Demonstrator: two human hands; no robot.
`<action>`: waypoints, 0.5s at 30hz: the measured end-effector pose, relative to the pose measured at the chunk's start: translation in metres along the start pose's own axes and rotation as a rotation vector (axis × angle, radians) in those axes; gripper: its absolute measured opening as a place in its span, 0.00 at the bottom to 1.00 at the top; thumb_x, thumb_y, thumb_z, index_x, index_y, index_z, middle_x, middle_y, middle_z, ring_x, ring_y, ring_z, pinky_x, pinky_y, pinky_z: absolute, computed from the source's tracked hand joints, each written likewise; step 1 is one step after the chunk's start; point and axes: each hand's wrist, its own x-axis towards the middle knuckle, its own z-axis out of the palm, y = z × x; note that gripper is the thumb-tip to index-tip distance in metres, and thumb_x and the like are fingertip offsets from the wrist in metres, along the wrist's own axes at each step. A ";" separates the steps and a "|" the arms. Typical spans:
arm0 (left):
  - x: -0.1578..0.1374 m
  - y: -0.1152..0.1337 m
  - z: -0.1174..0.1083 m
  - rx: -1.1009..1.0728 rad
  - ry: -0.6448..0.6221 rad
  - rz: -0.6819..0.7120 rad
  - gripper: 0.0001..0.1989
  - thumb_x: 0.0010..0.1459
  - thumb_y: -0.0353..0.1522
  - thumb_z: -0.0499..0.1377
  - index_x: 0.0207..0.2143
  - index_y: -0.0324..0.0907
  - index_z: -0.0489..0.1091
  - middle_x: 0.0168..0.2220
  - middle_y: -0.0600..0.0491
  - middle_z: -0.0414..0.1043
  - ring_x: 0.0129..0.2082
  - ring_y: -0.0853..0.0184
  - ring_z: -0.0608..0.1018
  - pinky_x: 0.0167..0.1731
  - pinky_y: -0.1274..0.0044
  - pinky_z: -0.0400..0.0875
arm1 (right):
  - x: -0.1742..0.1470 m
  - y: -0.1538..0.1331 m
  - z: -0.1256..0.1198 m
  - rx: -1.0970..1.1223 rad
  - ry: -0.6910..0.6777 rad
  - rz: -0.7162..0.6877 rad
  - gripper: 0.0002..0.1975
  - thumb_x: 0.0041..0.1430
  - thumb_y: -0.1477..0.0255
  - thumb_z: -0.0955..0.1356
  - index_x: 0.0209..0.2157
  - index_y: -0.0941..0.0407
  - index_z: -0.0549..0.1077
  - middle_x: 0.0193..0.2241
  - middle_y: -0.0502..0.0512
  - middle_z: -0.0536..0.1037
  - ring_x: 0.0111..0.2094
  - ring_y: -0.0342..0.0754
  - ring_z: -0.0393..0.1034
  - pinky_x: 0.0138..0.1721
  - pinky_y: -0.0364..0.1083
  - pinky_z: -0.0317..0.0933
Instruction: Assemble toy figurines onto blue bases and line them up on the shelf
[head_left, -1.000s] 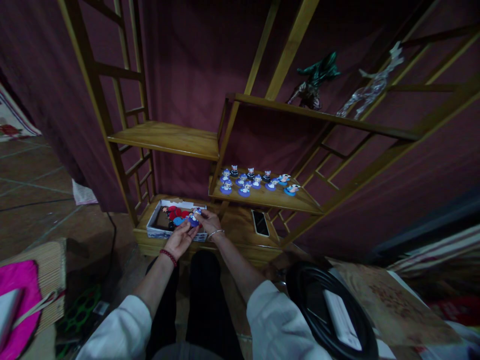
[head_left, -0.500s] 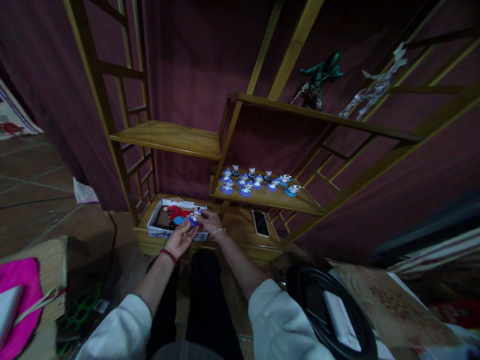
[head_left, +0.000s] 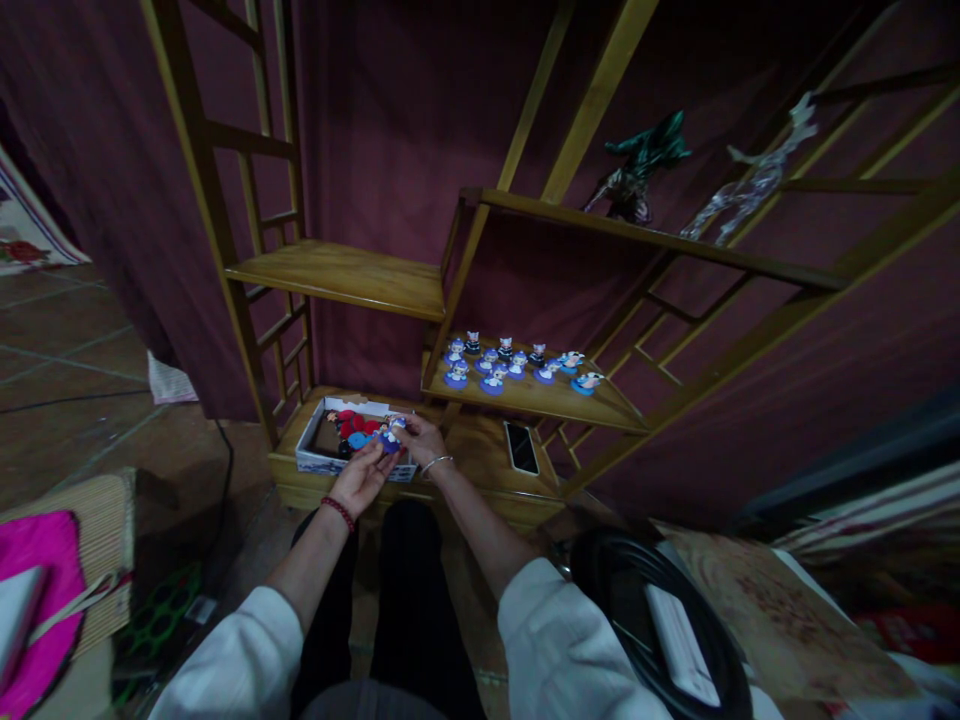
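Observation:
Between my two hands is a small purple-and-white figurine (head_left: 391, 436) on a purple base. My left hand (head_left: 364, 478), with a red bead bracelet at the wrist, grips it from below and the left. My right hand (head_left: 421, 440), wearing a silver bangle, has its fingers closed on the figurine's right side. Just behind and beneath them sits an open white box (head_left: 309, 452) holding red, blue and black figures (head_left: 354, 428). Several similar purple figurines (head_left: 493, 377) stand on the shelf (head_left: 540, 398) to the right, along with dark-based ones (head_left: 506, 348) and blue-based ones (head_left: 586, 383).
A phone (head_left: 521, 447) lies on the lowest shelf, right of the box. Above stand a green statue (head_left: 645, 165) and a clear one (head_left: 750, 195). A coiled black hose (head_left: 600, 560) is at my right. A pink cloth (head_left: 56, 560) lies at my left.
The view has shifted very slightly. Both hands keep hold of the figurine in nearly the same place above the box's front right part.

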 end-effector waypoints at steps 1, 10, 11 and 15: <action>0.000 0.000 0.001 -0.002 0.000 0.001 0.08 0.52 0.20 0.52 0.32 0.37 0.69 0.33 0.50 0.72 0.36 0.68 0.75 0.41 0.75 0.69 | 0.000 0.000 0.000 -0.035 -0.029 -0.038 0.11 0.41 0.70 0.69 0.32 0.51 0.74 0.28 0.45 0.76 0.31 0.43 0.69 0.36 0.43 0.64; -0.001 -0.001 0.001 -0.019 0.015 0.011 0.09 0.52 0.20 0.51 0.32 0.37 0.69 0.33 0.51 0.72 0.36 0.69 0.75 0.41 0.75 0.69 | -0.002 -0.002 -0.002 -0.224 -0.095 -0.172 0.11 0.46 0.70 0.66 0.35 0.52 0.71 0.29 0.46 0.75 0.31 0.42 0.69 0.37 0.43 0.64; -0.001 -0.001 0.001 -0.019 0.021 0.012 0.09 0.52 0.20 0.51 0.32 0.37 0.69 0.32 0.51 0.72 0.36 0.69 0.75 0.41 0.75 0.69 | -0.002 -0.002 -0.002 -0.246 -0.095 -0.178 0.11 0.46 0.70 0.66 0.35 0.52 0.71 0.29 0.46 0.75 0.31 0.42 0.69 0.37 0.43 0.64; 0.000 -0.001 0.000 -0.021 0.021 0.015 0.09 0.52 0.21 0.52 0.32 0.37 0.69 0.31 0.51 0.72 0.35 0.70 0.75 0.42 0.75 0.69 | -0.003 -0.003 -0.003 -0.313 -0.119 -0.206 0.12 0.46 0.71 0.66 0.36 0.51 0.69 0.29 0.46 0.75 0.32 0.42 0.69 0.37 0.43 0.64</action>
